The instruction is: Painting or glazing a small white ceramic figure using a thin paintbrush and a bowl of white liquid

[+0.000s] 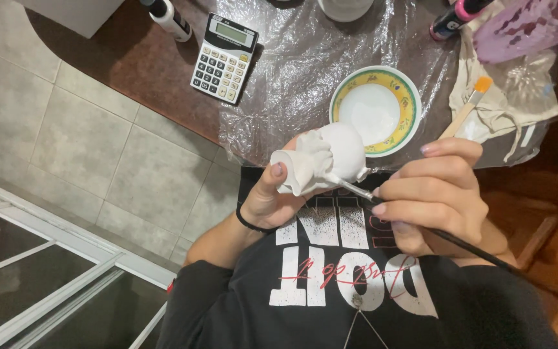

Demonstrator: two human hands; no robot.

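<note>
Grey floor tiles [85, 142] fill the left side of my view, and above them I see a dark brown table [143, 64] that is partly covered with a clear plastic sheet [292, 71]. At the lower left there is a white window frame [66, 284] with dark glass.

My left hand [269, 197] is curled around a small white figurine [324, 161], which looks like unpainted ceramic or plaster, with a round smooth part and a folded part. The thumb lies on its left end and the other fingers are hidden behind it. A black band [253, 226] sits on this wrist. The figurine is held in the air, in front of my chest, just below the edge of the table.

My right hand [437, 197] pinches a thin paintbrush [473, 249] with a long dark handle; the fingers are closed together around it. The metal end of the brush touches the lower side of the figurine.

Just above the figurine, on the plastic sheet, stands a bowl [408, 103] with a yellow patterned rim and white paint inside. A calculator [224, 58] lies on the table to the left, with a black and white bottle [169, 18] near it. To the right, a second brush [466, 106] with orange bristles and a wooden handle rests on a stained cloth [518, 103]. I wear a black shirt [240, 310] with white print.
</note>
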